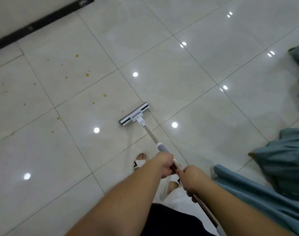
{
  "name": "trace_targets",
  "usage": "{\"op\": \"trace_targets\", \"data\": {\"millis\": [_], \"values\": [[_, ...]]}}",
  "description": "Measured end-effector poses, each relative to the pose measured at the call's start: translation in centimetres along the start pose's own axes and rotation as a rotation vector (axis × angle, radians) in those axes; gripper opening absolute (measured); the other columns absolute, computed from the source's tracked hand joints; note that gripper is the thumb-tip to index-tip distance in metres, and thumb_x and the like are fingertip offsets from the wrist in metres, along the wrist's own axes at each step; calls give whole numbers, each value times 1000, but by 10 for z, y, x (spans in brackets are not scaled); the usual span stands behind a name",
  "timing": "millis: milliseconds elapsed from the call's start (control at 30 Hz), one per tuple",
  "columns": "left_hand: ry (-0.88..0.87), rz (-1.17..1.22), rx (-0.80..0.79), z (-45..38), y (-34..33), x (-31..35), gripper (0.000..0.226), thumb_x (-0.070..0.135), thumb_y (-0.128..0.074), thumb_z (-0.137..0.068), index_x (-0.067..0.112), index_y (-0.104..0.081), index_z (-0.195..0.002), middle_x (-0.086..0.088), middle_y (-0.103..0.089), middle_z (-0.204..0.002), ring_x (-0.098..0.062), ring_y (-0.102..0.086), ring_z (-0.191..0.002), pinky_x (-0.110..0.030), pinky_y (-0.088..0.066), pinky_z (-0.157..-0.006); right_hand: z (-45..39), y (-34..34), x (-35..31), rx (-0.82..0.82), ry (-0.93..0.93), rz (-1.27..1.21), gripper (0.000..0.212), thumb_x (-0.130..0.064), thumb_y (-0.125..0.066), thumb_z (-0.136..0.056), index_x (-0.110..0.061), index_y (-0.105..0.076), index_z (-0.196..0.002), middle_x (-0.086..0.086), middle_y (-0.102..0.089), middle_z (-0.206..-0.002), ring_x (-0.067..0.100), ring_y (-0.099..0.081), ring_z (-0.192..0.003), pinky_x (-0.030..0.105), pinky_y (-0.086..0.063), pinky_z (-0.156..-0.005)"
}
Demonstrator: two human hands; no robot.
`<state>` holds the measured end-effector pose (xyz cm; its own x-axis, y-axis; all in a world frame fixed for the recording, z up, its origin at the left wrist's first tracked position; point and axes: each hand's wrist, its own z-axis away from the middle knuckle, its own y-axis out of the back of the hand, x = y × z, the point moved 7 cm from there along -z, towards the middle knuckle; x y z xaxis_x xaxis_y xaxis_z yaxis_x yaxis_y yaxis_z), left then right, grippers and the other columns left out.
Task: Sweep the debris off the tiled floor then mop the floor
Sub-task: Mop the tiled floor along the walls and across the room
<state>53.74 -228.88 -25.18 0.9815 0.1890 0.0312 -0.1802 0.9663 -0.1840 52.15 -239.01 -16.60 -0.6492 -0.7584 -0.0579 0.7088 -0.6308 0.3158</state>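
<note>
On the tiled floor [188, 79], ahead of both hands, the mop [134, 114] head rests flat near a tile joint. Left hand [165, 165] grips the pole ahead of the right hand [190, 178], which also grips it. Pole's lower end cut off at frame bottom. Long axis runs from hands up-left; brownish spots [77, 56] lie left of the head.

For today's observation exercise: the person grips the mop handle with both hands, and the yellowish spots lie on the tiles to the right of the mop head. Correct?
Not quite. The head view shows the spots left of the mop head, not right. Both the left hand and right hand do grip the handle.
</note>
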Motion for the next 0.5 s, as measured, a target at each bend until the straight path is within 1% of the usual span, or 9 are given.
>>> {"op": "trace_targets", "data": {"millis": [67,100,167,233,300,367,433,500], "values": [[8,27,6,-2,-19,-10,18,13,-36,-108,0,-46,-99,-18,-55,-94,-30,-62,-88,-39,-57,-89,-7,10,18,-18,-11,31,24,-20,-41,-103,-12,-55,-85,16,-61,-74,28,-58,-48,28,-50,-42],[5,40,10,-4,-29,-15,19,14,-36,-108,1,-46,-98,-17,-55,-92,-29,-61,-85,-37,-57,-86,-11,13,27,-29,-20,42,23,-19,-42,-103,-12,-55,-86,16,-62,-76,28,-59,-51,30,-52,-45],[-9,55,36,-10,-43,-23,21,16,-37,-109,1,-48,-99,-15,-54,-89,-26,-59,-77,-36,-57,-79,-18,21,42,-49,-22,71,20,-14,-42,-103,-10,-55,-88,17,-63,-78,27,-60,-52,30,-54,-47],[-37,75,57,-14,-57,-28,21,16,-37,-108,0,-48,-103,-15,-55,-90,-25,-59,-77,-36,-57,-78,-21,29,52,-80,1,56,22,-12,-41,-103,-8,-55,-87,15,-65,-79,24,-58,-50,29,-53,-48],[-64,103,81,-15,-67,-33,21,15,-38,-108,-3,-46,-117,-16,-55,-97,-25,-60,-78,-35,-57,-69,-21,33,64,-140,30,-72,28,-22,-38,-106,-6,-57,-93,15,-66,-80,22,-58,-54,29,-52,-51],[-73,139,100,-12,-76,-42,25,15,-41,-107,-3,-42,-125,-18,-55,-103,-25,-60,-76,-34,-56,-59,-15,35,75,-208,46,-240,40,-36,-36,-107,-2,-58,-106,17,-67,-84,24,-60,-60,32,-54,-56],[-69,186,108,-11,-84,-54,24,13,-42,-107,-3,-42,-124,-19,-54,-99,-25,-58,-71,-34,-56,-57,-7,37,88,-258,59,-330,47,-49,-38,-105,-6,-57,-108,18,-65,-89,25,-60,-60,32,-57,-57],[-51,230,100,-11,-92,-67,16,12,-41,-107,-2,-45,-114,-16,-53,-88,-23,-56,-65,-35,-55,-59,0,39,107,-275,51,-377,46,-53,-41,-103,-9,-56,-107,17,-61,-92,22,-58,-55,32,-57,-55]]}}
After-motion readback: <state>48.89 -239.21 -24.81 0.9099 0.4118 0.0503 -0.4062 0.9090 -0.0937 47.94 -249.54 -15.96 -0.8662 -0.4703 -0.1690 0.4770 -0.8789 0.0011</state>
